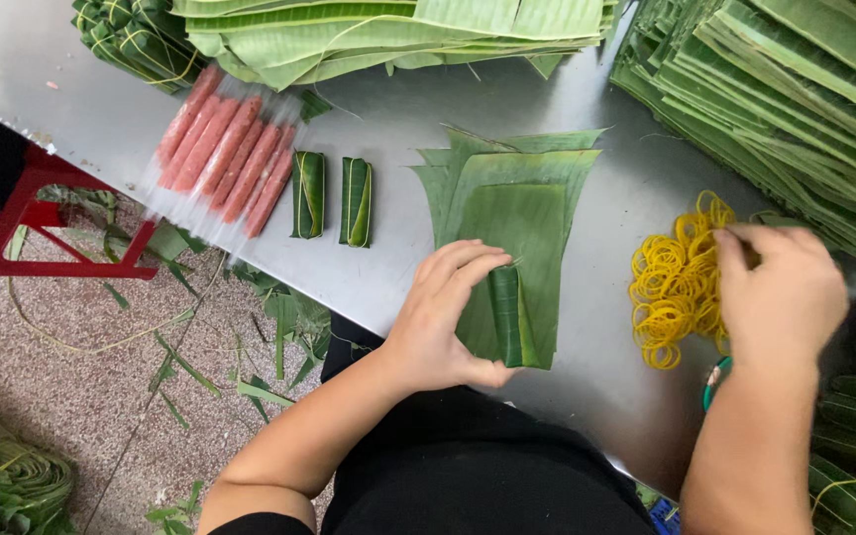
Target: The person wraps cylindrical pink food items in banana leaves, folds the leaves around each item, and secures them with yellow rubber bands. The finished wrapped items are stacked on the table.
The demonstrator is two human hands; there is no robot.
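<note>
My left hand point(445, 315) presses and grips a small rolled leaf bundle point(505, 315) lying on a stack of flat green leaves point(522, 203) on the metal table point(418, 109). My right hand point(783, 297) rests over a heap of yellow rubber bands point(674, 282), fingertips pinching among them at the heap's right side. Two finished leaf-wrapped rolls point(332, 198) lie side by side to the left of the leaf stack. Several pink sausage sticks in clear wrap point(225, 149) lie further left.
Tall stacks of folded green leaves point(795, 89) fill the right side, and another stack point(398, 30) sits at the far edge. Tied leaf bundles point(136, 35) are at the top left. A red stool point(32, 223) stands on a floor littered with leaf scraps point(200, 367).
</note>
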